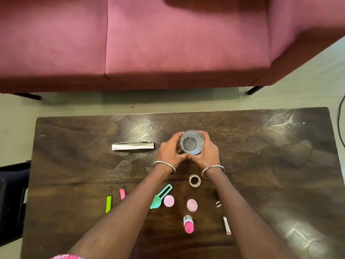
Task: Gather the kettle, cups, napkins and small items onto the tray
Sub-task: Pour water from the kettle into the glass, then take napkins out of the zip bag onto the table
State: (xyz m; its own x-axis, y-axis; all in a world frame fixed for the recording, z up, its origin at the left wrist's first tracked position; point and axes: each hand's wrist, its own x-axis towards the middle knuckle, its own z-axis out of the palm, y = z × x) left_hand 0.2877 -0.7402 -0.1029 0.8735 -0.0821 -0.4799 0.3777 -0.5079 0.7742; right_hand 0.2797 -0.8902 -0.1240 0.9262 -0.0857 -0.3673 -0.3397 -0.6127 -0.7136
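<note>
We have both hands wrapped round a clear glass cup (191, 142) that stands upright near the middle of the dark wooden table (270, 165), a little toward its far edge. Our left hand (170, 152) curls round the cup's left side and our right hand (208, 153) round its right side, with the fingers bent against the glass and the thumbs meeting on the near side. We cannot tell whether the cup's base touches the table. Each wrist wears a silver bangle (164, 165). To the left of the cup, apart from it, lies a long silver packet (133, 146). Just nearer than our right wrist sits a roll of tape (194, 180). Between our forearms lie a teal scoop (161, 196), a round pink lid (169, 200) touching or just beside it, a small pink pot (192, 205) and, nearer still, a pink-capped bottle (188, 224) on its side. Left of our left forearm lie a green marker (108, 204) and a short pink piece (122, 194). By our right forearm we see a small metal clip (218, 203) and a thin sachet (227, 225). Beyond the table stands a pink sofa (168, 43)
</note>
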